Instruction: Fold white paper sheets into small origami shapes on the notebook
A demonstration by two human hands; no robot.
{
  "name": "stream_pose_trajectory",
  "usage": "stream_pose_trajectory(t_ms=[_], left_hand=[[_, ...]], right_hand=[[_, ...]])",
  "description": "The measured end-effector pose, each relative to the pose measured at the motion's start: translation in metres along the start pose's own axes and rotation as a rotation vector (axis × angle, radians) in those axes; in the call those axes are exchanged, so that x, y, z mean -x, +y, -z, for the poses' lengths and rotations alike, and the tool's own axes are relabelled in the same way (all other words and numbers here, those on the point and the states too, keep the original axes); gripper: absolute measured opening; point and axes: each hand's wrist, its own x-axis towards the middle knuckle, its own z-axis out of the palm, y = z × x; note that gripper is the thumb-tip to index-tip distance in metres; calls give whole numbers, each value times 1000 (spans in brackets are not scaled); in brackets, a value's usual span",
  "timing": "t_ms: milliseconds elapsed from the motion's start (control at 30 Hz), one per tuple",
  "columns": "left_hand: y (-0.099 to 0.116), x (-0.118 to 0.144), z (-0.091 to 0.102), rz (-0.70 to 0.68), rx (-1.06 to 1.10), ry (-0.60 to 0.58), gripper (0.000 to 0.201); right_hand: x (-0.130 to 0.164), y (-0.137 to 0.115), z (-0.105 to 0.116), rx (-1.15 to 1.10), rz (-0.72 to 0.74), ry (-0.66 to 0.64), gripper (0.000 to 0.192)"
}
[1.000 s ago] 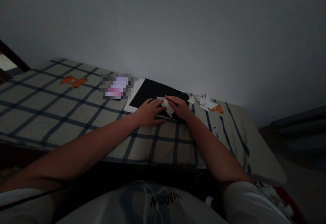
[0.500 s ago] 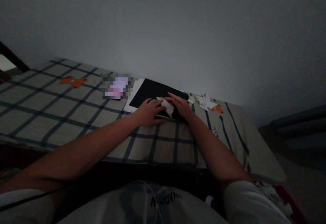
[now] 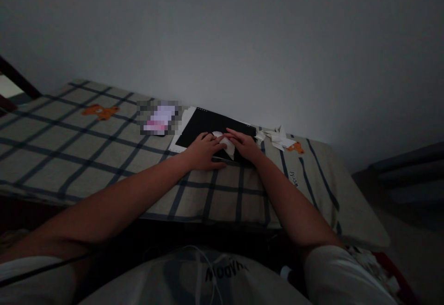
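A small folded piece of white paper (image 3: 228, 148) lies on a flat black board or folder (image 3: 211, 122). My left hand (image 3: 204, 151) rests over the paper's left side, fingers stretched and apart, thumb out near the board's front edge. From the right, my right hand (image 3: 244, 144) reaches in with extended fingers, their tips touching the paper and meeting the left fingertips. Both hands partly cover the paper, so its exact folds are hard to see. White sheets (image 3: 177, 143) stick out from under the board's left side.
A lit phone (image 3: 160, 119), blurred out, lies left of the board. Several folded white paper pieces (image 3: 279, 138) sit to the right. All rest on a checked cloth (image 3: 132, 157) with orange bear prints, against a grey wall (image 3: 222, 41).
The fingers of both hands have drawn closer together over the paper, covering more of it. The right fingertips have shifted slightly left; everything else stays in place.
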Motion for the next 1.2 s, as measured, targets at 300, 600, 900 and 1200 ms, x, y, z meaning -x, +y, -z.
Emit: stream_pose_trajectory(t_ms=[300,600,900,1200], left_hand=[[-5,0,0,-2,34,-22,66],[-9,1,4,-16,73,-5,58],[-5,1,13,76,45,39,42],[-2,2,14,77,16,92,38]], right_hand=[[0,3,-3,155,123,-64,45],[-1,7,-6,285,205,-144,44],[0,8,-7,346,219,-177,44],[0,13,-9,374,199,-180,44]])
